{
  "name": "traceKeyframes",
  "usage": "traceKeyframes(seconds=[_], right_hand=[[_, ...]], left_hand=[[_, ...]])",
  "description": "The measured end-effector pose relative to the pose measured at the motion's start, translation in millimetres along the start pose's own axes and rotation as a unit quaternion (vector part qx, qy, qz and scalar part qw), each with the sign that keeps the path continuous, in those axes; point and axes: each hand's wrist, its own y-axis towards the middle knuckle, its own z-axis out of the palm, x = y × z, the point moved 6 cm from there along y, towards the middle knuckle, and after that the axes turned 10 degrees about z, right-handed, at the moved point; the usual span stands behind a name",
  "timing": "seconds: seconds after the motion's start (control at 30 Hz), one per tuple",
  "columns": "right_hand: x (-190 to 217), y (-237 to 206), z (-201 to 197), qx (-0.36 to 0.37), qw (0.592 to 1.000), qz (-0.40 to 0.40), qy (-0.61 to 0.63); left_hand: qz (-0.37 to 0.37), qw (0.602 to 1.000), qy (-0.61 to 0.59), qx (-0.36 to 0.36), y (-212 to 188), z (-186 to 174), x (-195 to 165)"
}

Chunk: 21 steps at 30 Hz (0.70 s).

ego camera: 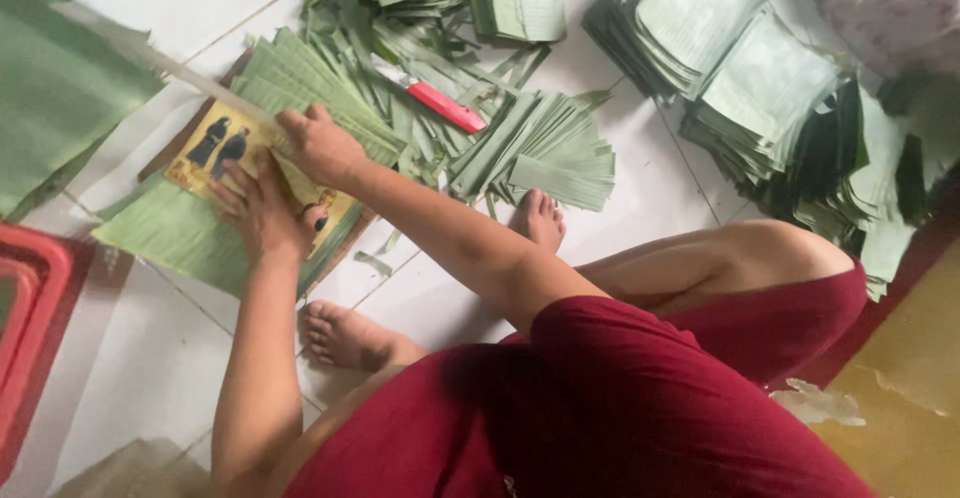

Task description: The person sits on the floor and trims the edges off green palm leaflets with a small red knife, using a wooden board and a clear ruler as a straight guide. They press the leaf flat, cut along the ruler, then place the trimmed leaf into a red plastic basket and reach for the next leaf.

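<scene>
My left hand (262,213) lies flat with fingers spread on a yellow picture card (205,148), pressing it onto a green leaf sheet (165,233) on the tiled floor. My right hand (318,144) is closed in a fist at the card's far edge. It sits where a long pale leaf rib (165,70) ends, and that rib runs up-left along a big green leaf (50,88). What lies inside the fist is hidden. A red utility knife (445,106) rests on leaf offcuts just beyond the right hand.
Cut leaf stacks (540,148) and loose strips lie beyond the card. Tall piles of folded leaf sheets (760,88) stand at the upper right. A red plastic tub (35,308) is at the left edge. My bare feet (345,336) and bent legs fill the foreground.
</scene>
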Motion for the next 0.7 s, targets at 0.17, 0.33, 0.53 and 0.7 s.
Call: traceKeyframes(seconds=[0.17,0.33,0.53,0.7], right_hand=[[-35.0,12.3,-57.6,0.022,0.99,0.136,-0.025],[-90.6,14.5,-140.3,-0.121,0.979,0.112,-0.122],[-130.2,-21.0,-123.3,-0.099,0.954,-0.024,-0.283],[-146.0,-61.8,-103.0,-0.153,0.935,-0.106,-0.3]], left_hand=[[-0.015,0.998,0.003,0.053,-1.2,-10.8,-15.5],[-0.016,0.998,0.01,0.068,0.9,-11.7,-24.2],[-0.048,0.994,0.029,0.093,3.1,-7.0,-29.6],[-0.072,0.991,0.031,0.112,4.4,-6.5,-32.8]])
